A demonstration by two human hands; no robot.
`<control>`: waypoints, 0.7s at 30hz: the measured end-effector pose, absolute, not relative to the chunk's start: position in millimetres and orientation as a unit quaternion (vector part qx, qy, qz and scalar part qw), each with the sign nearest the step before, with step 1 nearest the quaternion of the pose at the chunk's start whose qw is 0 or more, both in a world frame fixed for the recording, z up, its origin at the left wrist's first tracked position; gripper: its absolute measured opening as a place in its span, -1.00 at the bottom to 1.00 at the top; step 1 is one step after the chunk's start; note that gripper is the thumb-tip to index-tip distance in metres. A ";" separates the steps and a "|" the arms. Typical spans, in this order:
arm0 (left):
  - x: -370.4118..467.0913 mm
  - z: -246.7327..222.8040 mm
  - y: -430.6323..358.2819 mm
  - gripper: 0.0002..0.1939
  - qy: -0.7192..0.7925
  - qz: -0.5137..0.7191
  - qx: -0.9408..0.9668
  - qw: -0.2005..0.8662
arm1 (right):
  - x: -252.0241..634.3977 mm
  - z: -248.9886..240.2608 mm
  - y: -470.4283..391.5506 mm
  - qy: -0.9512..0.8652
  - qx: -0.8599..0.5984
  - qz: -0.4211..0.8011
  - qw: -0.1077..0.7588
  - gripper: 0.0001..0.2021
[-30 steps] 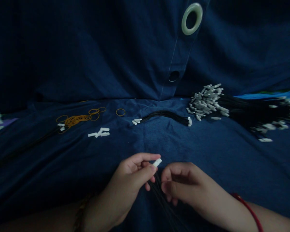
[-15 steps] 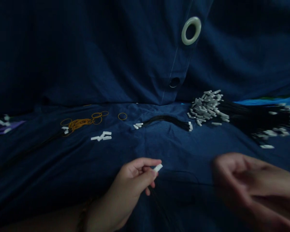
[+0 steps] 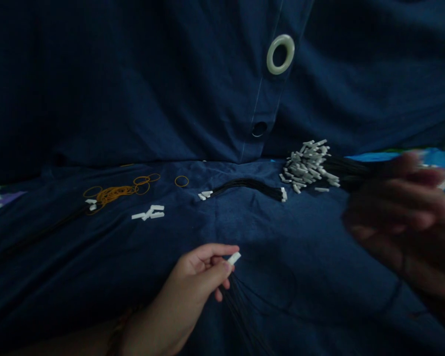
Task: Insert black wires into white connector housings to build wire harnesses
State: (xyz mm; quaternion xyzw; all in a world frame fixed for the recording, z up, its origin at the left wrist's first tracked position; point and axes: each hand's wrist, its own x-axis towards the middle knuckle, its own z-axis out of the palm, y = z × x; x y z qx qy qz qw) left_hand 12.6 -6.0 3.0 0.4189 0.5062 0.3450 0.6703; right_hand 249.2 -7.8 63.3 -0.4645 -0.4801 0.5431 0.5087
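Note:
Between the thumb and fingers of my left hand (image 3: 203, 277) is a white connector (image 3: 234, 257) with black wires (image 3: 241, 311) hanging down from it. My right hand (image 3: 404, 227) is raised at the right, blurred by motion, in front of part of the large bundle of black wires. Whether its fingers hold anything cannot be made out. A thin black wire runs across the cloth toward it. Left of that hand lie the many white connector ends (image 3: 307, 165) of the large bundle.
A short bundle of black wires (image 3: 244, 183) with white ends lies at the middle. Orange rubber bands (image 3: 114, 194) and loose white connectors (image 3: 148, 213) lie to the left. A dark blue curtain (image 3: 152, 89) with a ring (image 3: 281, 54) hangs behind the blue cloth (image 3: 193, 227).
My right hand has moved up and turned, now covering part of the large wire bundle. The view has shifted slightly; my left hand keeps its hold on the connector.

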 end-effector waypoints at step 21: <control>15.2 -3.0 -14.3 -0.78 0.508 0.307 0.397 0.700 | 182.4 -11.1 -22.4 -0.642 -0.464 0.539 0.287 -0.76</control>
